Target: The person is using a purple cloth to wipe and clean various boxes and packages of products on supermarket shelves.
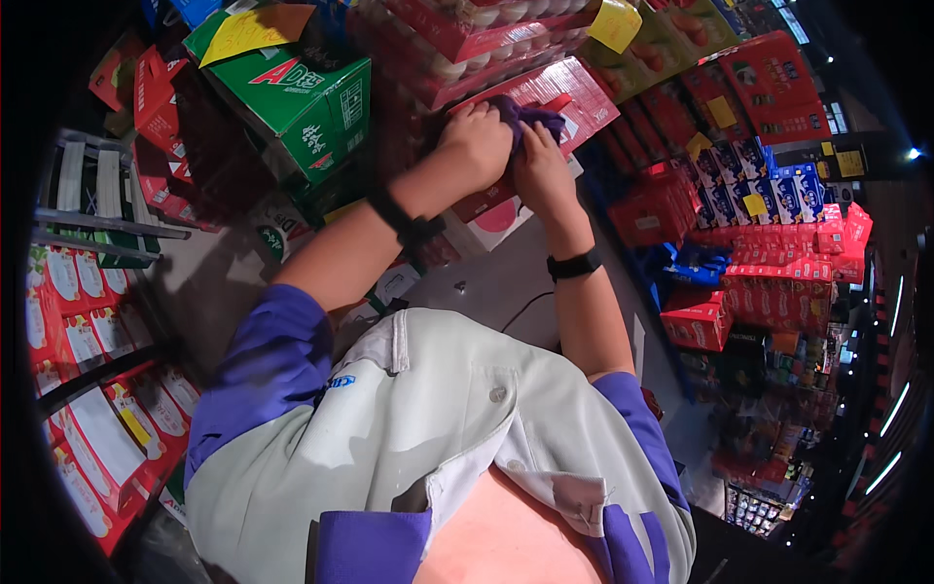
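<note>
A dark purple cloth (531,120) is bunched between my two hands, over a red and white carton (573,91). My left hand (478,142) is curled at the cloth's left side, its fingers bent; whether they grip the cloth is hidden. My right hand (543,171) has its fingers on the lower right part of the cloth and pinches it. Just behind the hands rise stacked red trays of eggs (485,55). More cartons, one white with a pink circle (496,223), lie below the hands.
A green carton (292,95) with a yellow paper sign (255,33) stands at the left. Red gift boxes (95,394) fill the lower left, beside a metal rack (109,226). On the right are stacked red cartons (777,292) and blue-and-white cartons (795,193). Grey floor (481,292) shows between my forearms.
</note>
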Available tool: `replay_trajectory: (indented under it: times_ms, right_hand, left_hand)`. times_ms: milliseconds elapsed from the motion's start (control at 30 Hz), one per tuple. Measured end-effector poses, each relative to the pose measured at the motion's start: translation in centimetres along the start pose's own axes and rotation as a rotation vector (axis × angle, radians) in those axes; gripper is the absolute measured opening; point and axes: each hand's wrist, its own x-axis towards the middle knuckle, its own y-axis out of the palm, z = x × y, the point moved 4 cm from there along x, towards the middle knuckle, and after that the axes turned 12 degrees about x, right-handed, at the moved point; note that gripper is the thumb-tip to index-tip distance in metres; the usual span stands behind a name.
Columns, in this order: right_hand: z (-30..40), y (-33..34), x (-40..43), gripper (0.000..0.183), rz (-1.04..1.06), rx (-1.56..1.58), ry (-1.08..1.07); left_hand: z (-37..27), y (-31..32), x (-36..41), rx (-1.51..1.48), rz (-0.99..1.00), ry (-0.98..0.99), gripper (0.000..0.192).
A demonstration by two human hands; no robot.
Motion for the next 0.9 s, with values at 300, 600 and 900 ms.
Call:
replay_trajectory:
  times_ms: [300,600,900]
  right_hand:
    - [-1.9,0.2,1.1,0.047,-0.078,-0.141,0.163]
    - [3.7,0.5,-4.8,0.045,-0.134,-0.021,0.105]
    - [2.3,0.4,-9.8,0.045,-0.364,0.437,0.296]
  left_hand:
    - [0.8,2.2,2.3,0.039,-0.059,0.107,0.029]
    - [0.6,-0.3,-3.5,-0.142,-0.216,0.289,0.020]
    - [-3.5,-1.6,-3.7,-0.144,-0.114,0.524,0.020]
